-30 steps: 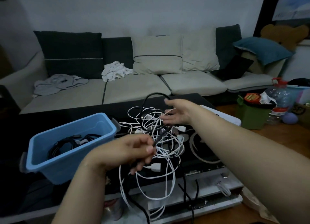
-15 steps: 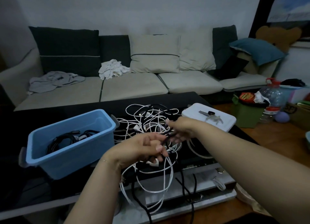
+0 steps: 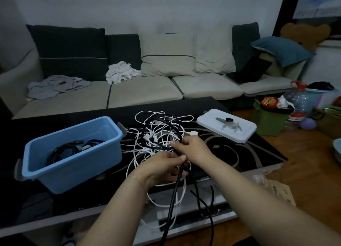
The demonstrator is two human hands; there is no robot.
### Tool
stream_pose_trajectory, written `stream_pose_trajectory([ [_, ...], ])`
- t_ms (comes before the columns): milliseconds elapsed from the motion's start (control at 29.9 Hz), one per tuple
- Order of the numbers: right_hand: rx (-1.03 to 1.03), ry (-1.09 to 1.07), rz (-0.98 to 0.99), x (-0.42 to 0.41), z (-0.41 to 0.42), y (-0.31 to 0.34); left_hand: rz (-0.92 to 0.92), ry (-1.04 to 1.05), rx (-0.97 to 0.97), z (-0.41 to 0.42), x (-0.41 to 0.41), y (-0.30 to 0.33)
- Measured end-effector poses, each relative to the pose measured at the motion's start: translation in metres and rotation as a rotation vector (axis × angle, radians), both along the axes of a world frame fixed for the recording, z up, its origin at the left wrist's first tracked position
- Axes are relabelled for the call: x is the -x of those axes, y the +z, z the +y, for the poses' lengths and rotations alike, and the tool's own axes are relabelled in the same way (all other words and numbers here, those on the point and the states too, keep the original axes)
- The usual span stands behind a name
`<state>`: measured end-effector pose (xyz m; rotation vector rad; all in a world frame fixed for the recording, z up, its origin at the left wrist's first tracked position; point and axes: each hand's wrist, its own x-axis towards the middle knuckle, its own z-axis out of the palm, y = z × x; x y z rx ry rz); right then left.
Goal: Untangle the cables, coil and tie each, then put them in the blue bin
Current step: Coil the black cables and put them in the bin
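Head view: glossy black glass counter [image 3: 258, 150] with a pale swirl pattern carries a tangled heap of thin white and thicker black cables [image 3: 158, 133] at its middle, strands trailing over the near edge. Left hand [image 3: 164, 166], fingers curled, grips a thick black cable [image 3: 172, 203] that hangs down past the near edge. Right hand [image 3: 191, 147], touching the left, pinches strands at the near side of the heap. Light blue plastic bin [image 3: 73, 164] with grey handles stands toward the left end of the counter, just beside the heap; coiled black cables [image 3: 68, 150] lie inside it. White rectangular plastic lid [image 3: 208, 122] rests near the far right corner, small items on top, too small to identify.
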<state>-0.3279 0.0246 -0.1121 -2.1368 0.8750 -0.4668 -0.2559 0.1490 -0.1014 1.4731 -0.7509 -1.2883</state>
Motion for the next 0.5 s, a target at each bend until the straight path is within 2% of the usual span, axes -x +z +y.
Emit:
stream_pose_trajectory([
  [67,0.142,-0.017,0.014,0.004,0.003,-0.007,0.236,0.089,0.007,-0.003,0.004,-0.001],
  [134,0.122,-0.02,-0.004,0.006,0.002,-0.015,0.391,0.114,-0.005,-0.003,0.004,-0.003],
  [201,0.062,-0.027,0.037,0.004,-0.003,-0.017,0.402,0.039,-0.012,-0.002,0.002,-0.008],
  [267,0.116,-0.048,0.122,0.002,-0.012,-0.016,0.37,-0.001,-0.004,0.002,-0.001,-0.01],
  [334,0.136,-0.087,0.112,0.001,-0.022,-0.014,0.342,0.035,0.01,0.002,-0.007,-0.012],
  [401,-0.075,-0.146,-0.045,0.001,-0.031,-0.006,0.309,0.146,0.03,0.003,-0.014,-0.01],
  [501,-0.624,-0.266,-0.345,0.005,-0.043,0.007,0.239,0.218,0.072,0.008,-0.028,-0.007],
])
